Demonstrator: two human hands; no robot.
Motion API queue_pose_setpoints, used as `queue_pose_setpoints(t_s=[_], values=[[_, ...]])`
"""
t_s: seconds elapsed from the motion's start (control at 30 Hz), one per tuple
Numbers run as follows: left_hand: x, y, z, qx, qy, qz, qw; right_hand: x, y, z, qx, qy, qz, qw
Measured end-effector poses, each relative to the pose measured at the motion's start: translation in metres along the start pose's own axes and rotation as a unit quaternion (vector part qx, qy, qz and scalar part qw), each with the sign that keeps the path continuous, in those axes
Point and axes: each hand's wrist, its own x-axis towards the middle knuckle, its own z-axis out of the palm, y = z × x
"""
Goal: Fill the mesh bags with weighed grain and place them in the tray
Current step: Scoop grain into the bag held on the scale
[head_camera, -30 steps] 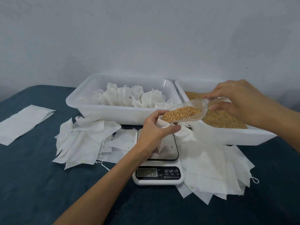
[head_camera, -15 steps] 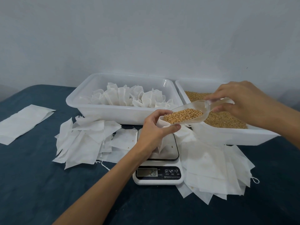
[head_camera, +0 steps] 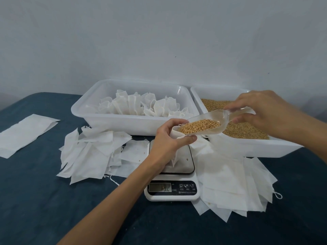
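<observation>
Clear scoop of grain poised at the mouth of a mesh bag over the scale.

The left hand (head_camera: 167, 138) curls thumb and fingers round the open top of a white mesh bag (head_camera: 175, 155), whose lower end hangs below the fingers onto the platform of the digital kitchen scale (head_camera: 174, 175). The right hand (head_camera: 260, 110) pinches the handle of a clear plastic scoop (head_camera: 208, 123); its front end, heaped with golden grain (head_camera: 200, 126), lies just above the left thumb at the bag's opening. Behind the left fingers, a white plastic tray (head_camera: 123, 123) holds a cluster of filled, gathered bags (head_camera: 141, 106). Beneath the right fingers, a second white tub (head_camera: 247, 147) holds loose grain (head_camera: 244, 130). Flat empty bags lie in piles left (head_camera: 92, 156) and right (head_camera: 231, 183) of the scale on the dark blue table (head_camera: 35, 200).
</observation>
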Motion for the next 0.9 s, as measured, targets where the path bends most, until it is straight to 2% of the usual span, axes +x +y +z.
queue_pose_setpoints(t_s=[0.53, 0.9], values=[[0.001, 0.003, -0.007, 0.001, -0.021, 0.004, 1.0, 0.0, 0.016, 0.028, 0.128, -0.004, 0.033, 0.991], [0.001, 0.004, -0.008, -0.022, -0.031, 0.002, 0.999, -0.002, 0.02, 0.027, 0.15, 0.005, 0.036, 0.988]])
